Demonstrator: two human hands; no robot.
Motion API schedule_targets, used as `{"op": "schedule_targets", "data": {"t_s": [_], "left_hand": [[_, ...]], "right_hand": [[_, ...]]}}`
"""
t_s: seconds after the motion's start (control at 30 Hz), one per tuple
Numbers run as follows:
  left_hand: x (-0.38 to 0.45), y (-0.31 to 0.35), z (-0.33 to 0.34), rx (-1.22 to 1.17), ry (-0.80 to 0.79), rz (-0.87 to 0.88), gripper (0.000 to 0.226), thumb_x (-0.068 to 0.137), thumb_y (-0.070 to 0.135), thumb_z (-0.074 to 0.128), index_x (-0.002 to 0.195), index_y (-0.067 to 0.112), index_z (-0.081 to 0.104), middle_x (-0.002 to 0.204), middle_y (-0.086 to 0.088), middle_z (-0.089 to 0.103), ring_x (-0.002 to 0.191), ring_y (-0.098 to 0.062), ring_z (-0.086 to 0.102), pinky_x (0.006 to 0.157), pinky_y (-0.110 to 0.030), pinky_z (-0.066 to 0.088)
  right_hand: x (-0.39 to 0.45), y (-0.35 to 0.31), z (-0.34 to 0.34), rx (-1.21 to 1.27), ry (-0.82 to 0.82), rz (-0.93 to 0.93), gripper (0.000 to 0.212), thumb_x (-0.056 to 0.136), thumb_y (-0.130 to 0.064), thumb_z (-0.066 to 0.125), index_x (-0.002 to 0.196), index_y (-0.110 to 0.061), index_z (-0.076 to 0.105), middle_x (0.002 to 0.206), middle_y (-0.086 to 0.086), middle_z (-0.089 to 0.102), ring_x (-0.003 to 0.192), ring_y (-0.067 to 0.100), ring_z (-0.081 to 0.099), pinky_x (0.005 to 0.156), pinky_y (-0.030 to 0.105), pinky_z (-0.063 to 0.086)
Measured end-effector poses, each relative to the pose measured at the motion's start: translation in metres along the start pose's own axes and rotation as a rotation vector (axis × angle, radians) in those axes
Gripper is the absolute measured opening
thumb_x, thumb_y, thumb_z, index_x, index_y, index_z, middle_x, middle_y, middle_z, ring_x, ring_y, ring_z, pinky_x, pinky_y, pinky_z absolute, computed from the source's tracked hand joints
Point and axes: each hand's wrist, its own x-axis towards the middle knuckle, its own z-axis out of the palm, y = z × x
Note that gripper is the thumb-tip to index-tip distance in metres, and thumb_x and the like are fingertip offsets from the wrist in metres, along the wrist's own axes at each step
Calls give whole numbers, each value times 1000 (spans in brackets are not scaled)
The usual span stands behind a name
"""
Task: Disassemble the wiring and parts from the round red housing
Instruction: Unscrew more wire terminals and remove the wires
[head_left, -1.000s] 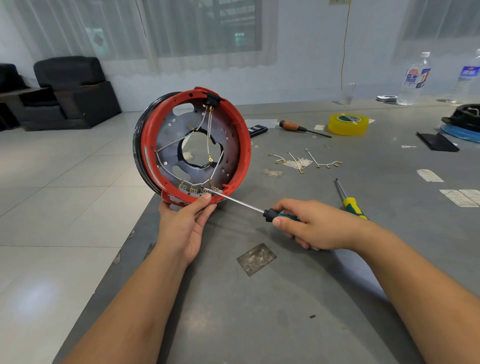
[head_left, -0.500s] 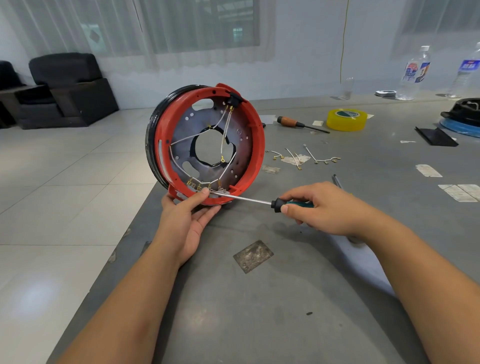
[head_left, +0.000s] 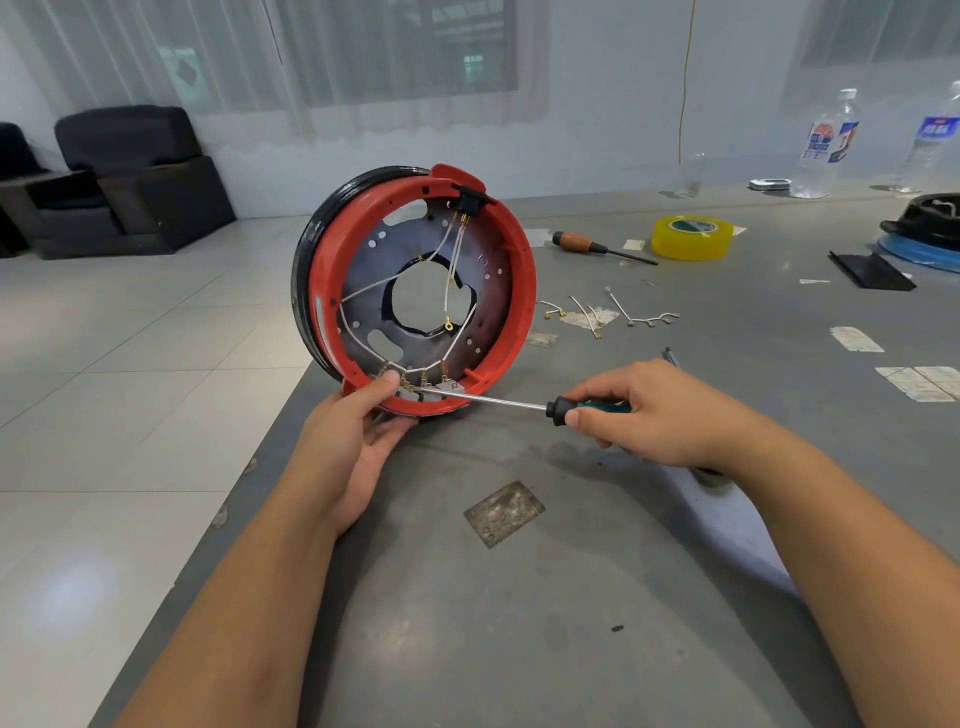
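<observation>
- Since a second ago, the round red housing has tipped more upright and sits further right in the frame, while the screwdriver's shaft lies flatter.
- The grey tabletop fills the lower and right parts of the frame; tiled floor lies to the left.
- The housing stands on its edge at the tabletop's left border, centre-left of the frame, its open face turned toward the camera, with a black ring behind the red rim.
- The left hand clasps the housing's bottom edge, thumb over the rim beside the terminals.
- The right hand is closed round the green-and-black handle of a screwdriver, whose tip meets the terminal blocks at the bottom of the housing.
- White wires run from a black connector at the top of the rim down across the metal plate to those terminals.
- A yellow tape roll and an orange-handled screwdriver lie in the upper right.
- Loose wire pieces lie right of the housing.
</observation>
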Motion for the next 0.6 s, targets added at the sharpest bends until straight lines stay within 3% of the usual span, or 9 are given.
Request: {"op": "schedule_targets", "data": {"t_s": [0.1, 0.3, 0.43, 0.6], "left_hand": [[4, -5, -1, 18, 21, -28, 16, 97, -4, 66, 113, 0, 65, 95, -13, 80, 99, -25, 79, 97, -41, 62], [6, -8, -2, 7, 16, 7, 43, 93, -10, 68, 134, -5, 56, 108, -20, 79, 102, -33, 78, 89, -41, 65], [5, -10, -2, 19, 7, 53, 60, 89, -13, 71, 141, 11, 53, 116, -19, 78, 106, -35, 77, 100, -50, 59], [3, -12, -2, 46, -40, 99, 90, 87, -13, 72, 158, 33, 42, 131, -17, 71, 111, -33, 76, 102, -52, 58]], "right_hand": [[1, 0, -2, -39, 1, 20, 13, 96, -45, 61, 104, -49, 71, 73, -23, 70, 64, -5, 62, 65, 24, 52], [-1, 1, -6, -73, 15, 29, 16, 95, -44, 63, 106, -46, 75, 74, -15, 73, 73, 10, 68, 73, 39, 58], [-1, 2, -8, -101, 36, 31, 18, 93, -48, 63, 105, -47, 76, 73, -18, 71, 70, 11, 67, 69, 39, 58], [-2, 1, -12, -82, 26, 12, 13, 93, -50, 62, 88, -62, 67, 71, -15, 72, 66, 11, 64, 68, 40, 57]]}}
